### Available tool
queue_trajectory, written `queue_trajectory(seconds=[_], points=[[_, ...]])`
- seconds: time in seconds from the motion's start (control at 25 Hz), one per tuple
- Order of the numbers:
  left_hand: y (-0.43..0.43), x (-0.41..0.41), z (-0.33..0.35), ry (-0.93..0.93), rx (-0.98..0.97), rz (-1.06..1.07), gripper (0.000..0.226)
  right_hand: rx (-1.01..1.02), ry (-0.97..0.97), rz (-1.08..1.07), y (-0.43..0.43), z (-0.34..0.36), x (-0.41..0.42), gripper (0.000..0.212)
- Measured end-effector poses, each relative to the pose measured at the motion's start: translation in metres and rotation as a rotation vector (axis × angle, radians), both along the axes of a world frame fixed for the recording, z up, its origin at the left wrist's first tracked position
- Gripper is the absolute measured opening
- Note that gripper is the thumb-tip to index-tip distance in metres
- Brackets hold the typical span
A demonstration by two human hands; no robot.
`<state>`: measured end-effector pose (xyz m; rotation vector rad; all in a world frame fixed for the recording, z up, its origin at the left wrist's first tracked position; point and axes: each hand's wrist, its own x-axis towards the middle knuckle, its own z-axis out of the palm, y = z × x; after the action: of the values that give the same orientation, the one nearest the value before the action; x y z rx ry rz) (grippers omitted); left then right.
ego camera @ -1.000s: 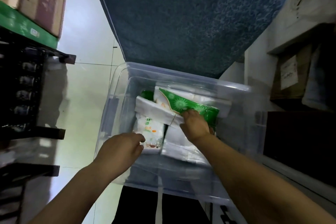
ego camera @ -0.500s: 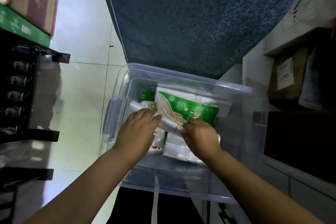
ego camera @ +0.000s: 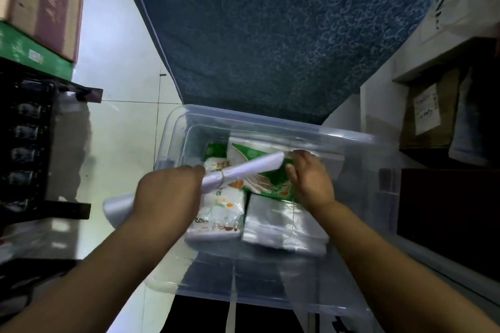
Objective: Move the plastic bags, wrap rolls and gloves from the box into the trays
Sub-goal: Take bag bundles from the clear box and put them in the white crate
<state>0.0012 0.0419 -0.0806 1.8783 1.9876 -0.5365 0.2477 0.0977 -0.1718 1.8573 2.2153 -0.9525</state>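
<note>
Logged left grip (ego camera: 167, 192) curled tight round a pale roll of plastic bags (ego camera: 243, 171), held above the clear box (ego camera: 270, 123). Noted a thin band round the roll just right of that grip. Far end pointing up and right, almost at the right grip (ego camera: 311, 181). Near end sticking out left of the left grip, blurred.

Found right grip low inside the box, fingers bent, against the right edge of a green pack (ego camera: 266, 184) printed with gloves. Cannot tell whether holding or merely touching, since the palm side is hidden.

Below the left grip: a white printed pack (ego camera: 220, 213), lettering too small to read. Below the right grip: a stack of clear bags (ego camera: 276, 227), edges lost in glare. Above the left grip, half hidden by the roll: a second green packet (ego camera: 215, 150), contents unreadable.

Beyond both grips: blue patterned cloth (ego camera: 270, 21), cut off at top. Far left of the left grip: a dark rack (ego camera: 27, 143) with cartons (ego camera: 40, 5) on top, cut off at the edge. Far right of the right grip: brown boxes (ego camera: 430, 113) in shadow.
</note>
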Motion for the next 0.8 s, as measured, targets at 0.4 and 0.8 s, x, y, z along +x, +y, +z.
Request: queue_trajectory(seconds=[0.4,0.8], points=[[-0.014,-0.029,0.008,0.025,0.044,0.199,0.009,0.151,-0.122,0.075,0.011,-0.034,-0.009,0.045],[-0.016,-0.03,0.006,-0.012,0.075,0.186,0.01,-0.007,-0.45,0.127,-0.001,-0.066,-0.008,0.093]])
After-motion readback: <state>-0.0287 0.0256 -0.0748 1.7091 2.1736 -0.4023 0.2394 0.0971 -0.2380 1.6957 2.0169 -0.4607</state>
